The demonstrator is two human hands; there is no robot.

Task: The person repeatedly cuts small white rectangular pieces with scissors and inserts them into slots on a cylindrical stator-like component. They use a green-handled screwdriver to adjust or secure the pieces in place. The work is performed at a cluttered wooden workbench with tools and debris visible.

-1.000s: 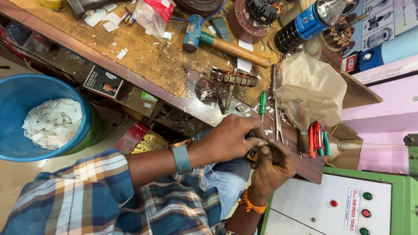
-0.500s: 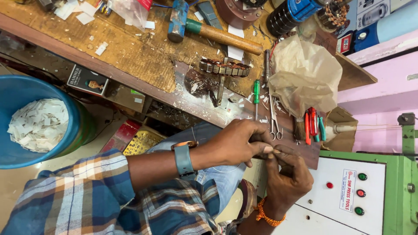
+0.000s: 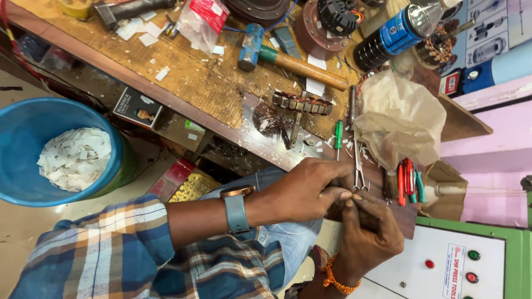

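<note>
Both hands meet at the near edge of the wooden surface (image 3: 183, 83). The left hand (image 3: 307, 191) pinches its fingertips shut on a small dark part (image 3: 354, 209), while the right hand (image 3: 368, 235) curls closed beneath, bracing it. The part is mostly hidden, so its long axis cannot be told. Pliers (image 3: 359, 171) lie just beside.

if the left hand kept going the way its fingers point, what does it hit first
Probably the right hand: the left hand points right along the bench edge, fingertips already meeting the right's. Past it lie the red-handled pliers, though depth is hard to judge.
</note>
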